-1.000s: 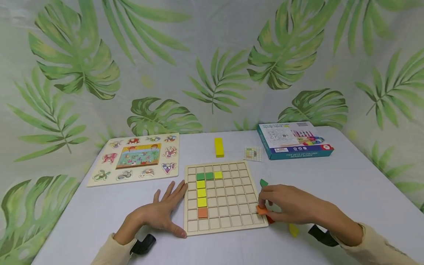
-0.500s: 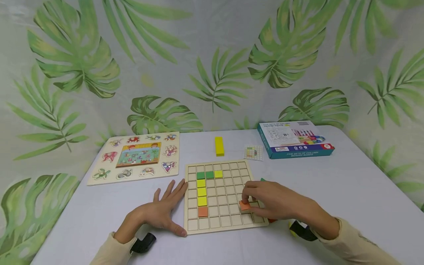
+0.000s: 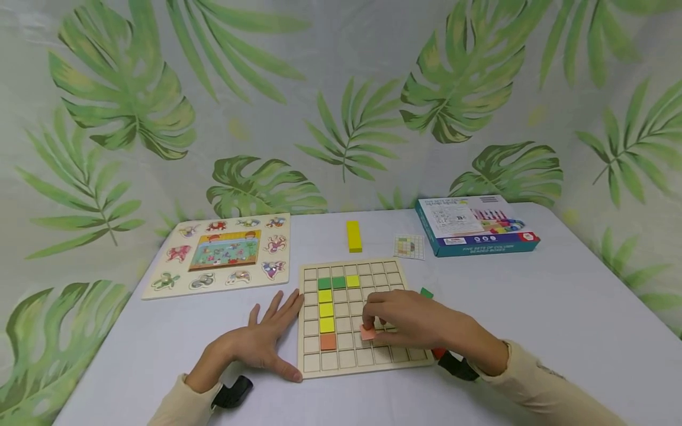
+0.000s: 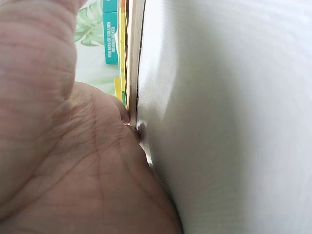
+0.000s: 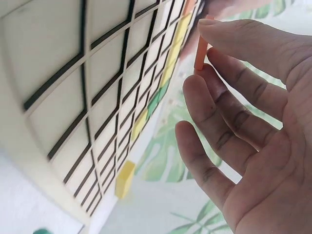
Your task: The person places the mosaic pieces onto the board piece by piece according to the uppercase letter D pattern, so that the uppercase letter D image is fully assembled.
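Note:
A wooden grid board [image 3: 346, 359] lies on the white table, its square cells partly filled. Two green tiles [image 3: 332, 283] and a yellow tile [image 3: 353, 281] form a row near the top; below run several yellow tiles [image 3: 326, 310] and an orange tile [image 3: 328, 341]. My left hand [image 3: 261, 340] rests flat with spread fingers against the board's left edge. My right hand [image 3: 410, 319] pinches another orange square tile [image 3: 367, 333] between thumb and fingertips over the lower middle of the board. In the right wrist view that orange tile [image 5: 201, 51] stands edge-on, close to the grid.
Behind the board are a yellow block [image 3: 354, 236], a small pattern card [image 3: 409, 247] and a teal box [image 3: 479, 226]. An animal puzzle board [image 3: 215, 255] lies at the back left. Green [image 3: 426, 293] and red pieces [image 3: 438, 353] lie right of the grid, partly behind my right arm.
My right hand has carried the orange tile leftward from the board's right edge to over its lower middle. My left hand has stayed in place.

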`<state>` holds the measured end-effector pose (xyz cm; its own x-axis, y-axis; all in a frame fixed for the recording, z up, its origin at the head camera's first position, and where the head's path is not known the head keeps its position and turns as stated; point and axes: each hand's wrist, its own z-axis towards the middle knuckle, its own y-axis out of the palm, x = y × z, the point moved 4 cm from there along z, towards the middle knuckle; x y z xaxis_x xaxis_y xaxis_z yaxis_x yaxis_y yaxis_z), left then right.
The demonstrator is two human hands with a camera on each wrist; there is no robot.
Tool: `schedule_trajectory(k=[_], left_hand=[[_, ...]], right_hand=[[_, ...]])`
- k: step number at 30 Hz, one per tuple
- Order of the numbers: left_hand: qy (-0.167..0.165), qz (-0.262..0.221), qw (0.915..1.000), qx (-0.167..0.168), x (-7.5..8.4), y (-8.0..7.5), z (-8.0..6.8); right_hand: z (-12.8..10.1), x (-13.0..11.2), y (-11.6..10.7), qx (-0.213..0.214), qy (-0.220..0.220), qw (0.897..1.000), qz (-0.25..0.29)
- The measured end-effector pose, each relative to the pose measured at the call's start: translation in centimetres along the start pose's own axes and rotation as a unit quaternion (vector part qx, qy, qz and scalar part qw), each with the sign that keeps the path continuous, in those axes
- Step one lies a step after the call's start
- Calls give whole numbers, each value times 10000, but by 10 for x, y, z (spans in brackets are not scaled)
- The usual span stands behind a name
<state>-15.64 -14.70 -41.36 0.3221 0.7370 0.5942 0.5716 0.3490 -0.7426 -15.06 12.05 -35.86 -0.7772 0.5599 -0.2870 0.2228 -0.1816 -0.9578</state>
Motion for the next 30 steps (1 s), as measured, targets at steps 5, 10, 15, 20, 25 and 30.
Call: schedule_trajectory(k=[5,10,15,20,25,30], left_hand=[[-15,-27,10000,-33,0,0,1],[-87,-23,10000,-38,-1,2,2],[-95,9,10000,-27,-3,3,3],[-68,61,10000,-26,-4,4,3],[-85,76,9999,-18,-5,4,3],[-110,50,9999,-18,-4,4,3]], right_hand=[[12,-5,3,-81,-70,9999,-16],[26,-9,8,-254,-22,9997,13],[38,-13,14,-514,-40,9987,1],[42,-17,19,-654,-45,9978,-7],[47,-17,22,-686,-22,9975,-141],[50,-16,25,-712,1,9974,-143]])
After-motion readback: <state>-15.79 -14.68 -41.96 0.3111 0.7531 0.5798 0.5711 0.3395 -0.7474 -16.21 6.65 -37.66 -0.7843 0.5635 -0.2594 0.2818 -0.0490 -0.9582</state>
